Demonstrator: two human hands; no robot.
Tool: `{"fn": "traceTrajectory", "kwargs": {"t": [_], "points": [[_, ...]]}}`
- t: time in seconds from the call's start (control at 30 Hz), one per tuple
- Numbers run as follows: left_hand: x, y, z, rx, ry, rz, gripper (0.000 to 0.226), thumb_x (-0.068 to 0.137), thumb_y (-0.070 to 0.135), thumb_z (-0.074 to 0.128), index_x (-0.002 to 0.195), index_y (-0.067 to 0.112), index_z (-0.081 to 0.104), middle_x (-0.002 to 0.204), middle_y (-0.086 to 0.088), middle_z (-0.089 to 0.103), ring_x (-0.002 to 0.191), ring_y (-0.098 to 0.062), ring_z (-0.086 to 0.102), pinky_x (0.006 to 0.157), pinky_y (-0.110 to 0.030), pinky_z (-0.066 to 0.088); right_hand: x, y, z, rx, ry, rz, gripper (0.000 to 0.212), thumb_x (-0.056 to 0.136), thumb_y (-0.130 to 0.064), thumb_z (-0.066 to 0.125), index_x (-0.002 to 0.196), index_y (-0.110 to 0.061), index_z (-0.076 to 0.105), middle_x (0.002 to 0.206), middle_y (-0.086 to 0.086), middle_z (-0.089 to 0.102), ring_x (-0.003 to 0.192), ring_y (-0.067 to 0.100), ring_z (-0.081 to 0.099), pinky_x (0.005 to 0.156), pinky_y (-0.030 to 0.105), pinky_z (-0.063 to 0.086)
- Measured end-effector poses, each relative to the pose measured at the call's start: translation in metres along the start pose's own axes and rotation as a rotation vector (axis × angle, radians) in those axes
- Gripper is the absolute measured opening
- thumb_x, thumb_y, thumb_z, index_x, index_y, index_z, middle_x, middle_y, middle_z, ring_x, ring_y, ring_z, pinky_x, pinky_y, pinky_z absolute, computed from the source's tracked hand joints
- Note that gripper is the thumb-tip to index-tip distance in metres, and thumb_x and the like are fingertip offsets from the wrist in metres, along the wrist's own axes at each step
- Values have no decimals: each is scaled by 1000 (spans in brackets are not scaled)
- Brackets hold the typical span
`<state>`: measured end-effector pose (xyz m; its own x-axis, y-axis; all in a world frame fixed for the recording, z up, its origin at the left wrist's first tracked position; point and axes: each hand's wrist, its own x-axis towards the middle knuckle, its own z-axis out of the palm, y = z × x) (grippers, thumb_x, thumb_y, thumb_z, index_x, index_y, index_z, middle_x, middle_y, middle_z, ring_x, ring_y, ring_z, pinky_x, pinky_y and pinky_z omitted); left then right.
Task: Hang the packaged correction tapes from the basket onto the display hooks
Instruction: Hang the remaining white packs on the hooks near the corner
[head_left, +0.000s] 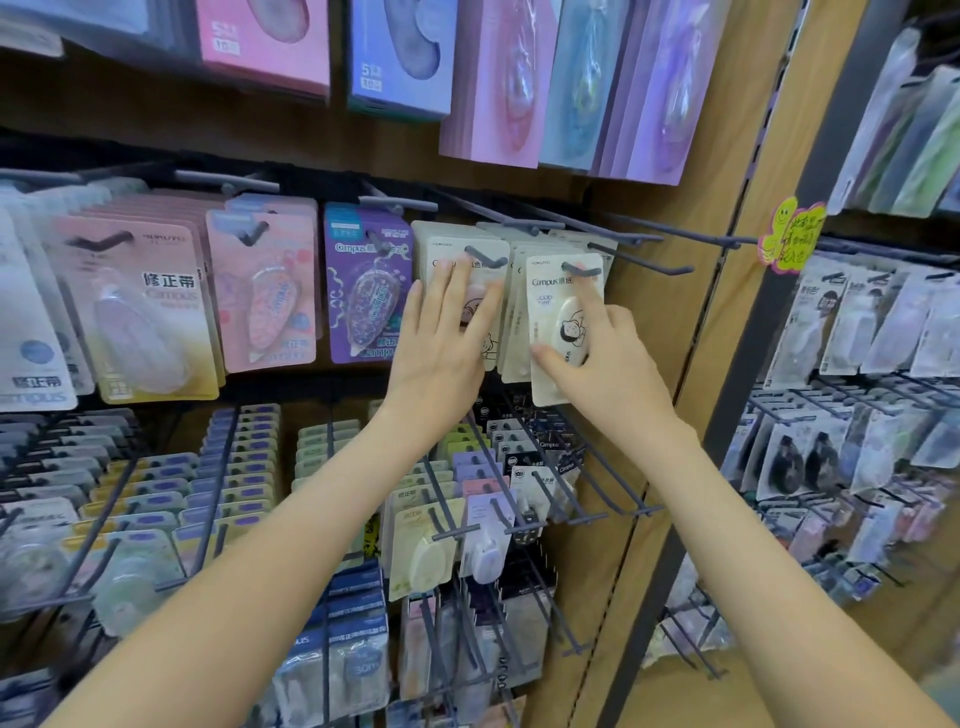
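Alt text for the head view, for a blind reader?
Right hand holds a cream carded correction-tape pack at the tip of a grey wire display hook; left hand presses flat on the neighbouring stack of cream packs. A purple carded pack and a pink carded pack hang further left.

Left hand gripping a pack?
No, the left hand lies flat, fingers straight, against the hung cream packs; only the right hand holds a cream pack.

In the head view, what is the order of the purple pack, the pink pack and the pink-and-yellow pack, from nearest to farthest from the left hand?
1. Purple pack, on the hook just left of the left hand.
2. Pink pack, one hook further left.
3. Pink-and-yellow pack, furthest left of the three.
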<state>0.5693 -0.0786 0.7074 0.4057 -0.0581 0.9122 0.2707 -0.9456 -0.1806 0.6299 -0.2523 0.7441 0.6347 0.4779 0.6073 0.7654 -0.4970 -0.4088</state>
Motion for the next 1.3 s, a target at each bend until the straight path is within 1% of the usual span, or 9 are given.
{"fn": "traceTrajectory", "kwargs": {"t": [0.17,0.3,0.53,0.73,0.9,1.0,1.13,1.23,1.3], "points": [[-6,3,-13,-62,-79,-39,73,80,5,65,148,10,38,153,-27,29,143,-41,26,116,-52,21,16,-2,30,94,7,28,83,93,-43,58,153,-39,0,150,11,26,136,32,32,105,46,38],[-37,5,-49,-121,-135,-135,75,80,10,69,148,11,38,153,-27,30,141,-42,28,115,-52,23,-16,-8,42,5,56,12,90,93,-41,59,153,-35,-8,161,17,5,144,35,12,109,50,28],[-156,15,-139,-105,-211,-279,52,85,13,60,134,-1,52,141,-28,45,127,-43,46,108,-48,38,-141,-43,72,147,144,-444,66,94,-25,54,151,-14,23,145,17,39,132,28,32,109,42,30],[-317,43,-223,9,-446,-568,48,83,11,63,128,-4,55,134,-27,51,120,-39,51,101,-42,39,-275,-68,138,314,-267,-642,55,90,-16,54,142,-4,41,133,15,52,123,26,40,104,38,30],[-481,58,-297,51,-764,-935,50,75,15,50,120,-5,54,118,-31,58,101,-41,58,84,-44,52,-398,-84,213,334,-674,-712,65,74,-9,56,137,-7,41,119,16,58,108,29,48,93,45,47],[-574,63,-333,101,-828,-1207,44,67,8,55,109,-3,59,105,-27,62,90,-39,61,73,-40,54,-457,-89,260,253,-905,-752,71,68,-6,74,133,-4,46,113,17,63,100,33,58,82,46,54],[-680,80,-357,141,-1005,-1522,62,52,0,74,110,2,52,96,-26,65,74,-43,66,56,-44,57,-523,-81,332,114,-1191,-741,81,68,-1,76,142,-2,43,124,18,60,106,38,59,84,46,52],[-747,88,-354,103,-1120,-1639,65,49,-3,85,109,2,59,109,-28,64,90,-45,67,68,-48,58,-568,-71,393,25,-1330,-725,85,70,-2,76,146,-4,38,135,17,55,114,40,56,90,48,50],[-790,85,-341,146,-1204,-1625,64,41,6,91,101,4,68,107,-22,68,90,-37,70,66,-39,58,-599,-65,438,-19,-1379,-716,86,71,-5,77,147,-6,36,137,16,52,117,39,54,92,48,49]]}}
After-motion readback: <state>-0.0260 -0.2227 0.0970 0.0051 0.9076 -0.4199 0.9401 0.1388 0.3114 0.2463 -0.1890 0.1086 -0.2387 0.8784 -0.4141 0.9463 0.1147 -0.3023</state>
